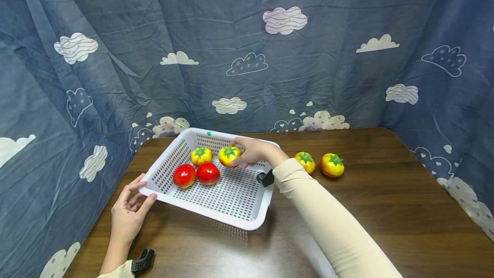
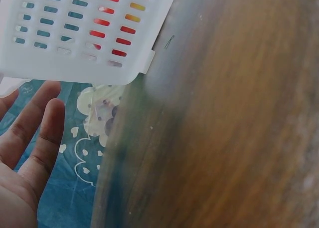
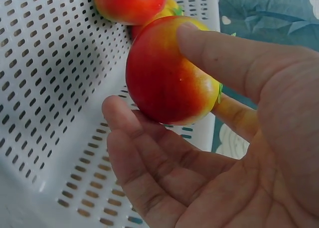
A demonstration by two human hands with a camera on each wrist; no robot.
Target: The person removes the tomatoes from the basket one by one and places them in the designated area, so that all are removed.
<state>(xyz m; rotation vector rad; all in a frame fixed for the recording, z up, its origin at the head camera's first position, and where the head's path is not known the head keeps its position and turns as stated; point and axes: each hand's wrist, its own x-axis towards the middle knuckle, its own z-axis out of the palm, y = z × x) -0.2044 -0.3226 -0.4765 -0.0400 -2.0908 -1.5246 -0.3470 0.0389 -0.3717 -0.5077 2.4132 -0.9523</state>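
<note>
A white perforated plastic basket [image 1: 204,212] sits on the table, angled toward the left. My left hand [image 1: 127,216] grips its near left corner, thumb on the front rim and fingertips at the left side. Over the basket floor, my right hand [image 1: 252,151] pinches a red-and-yellow toy tomato [image 3: 169,73] between thumb and fingers, its green leafy top facing up in the head view. Beside it in the basket lie another leafy-topped yellow tomato [image 1: 201,156] and two red ones [image 1: 184,176], which show no leaves.
Two more red-and-yellow tomatoes, one [image 1: 305,162] partly behind my right forearm and another [image 1: 332,165], lie on the brown wooden table [image 1: 386,192] right of the basket. A blue cloud-patterned curtain [image 1: 216,33] hangs behind and at both sides.
</note>
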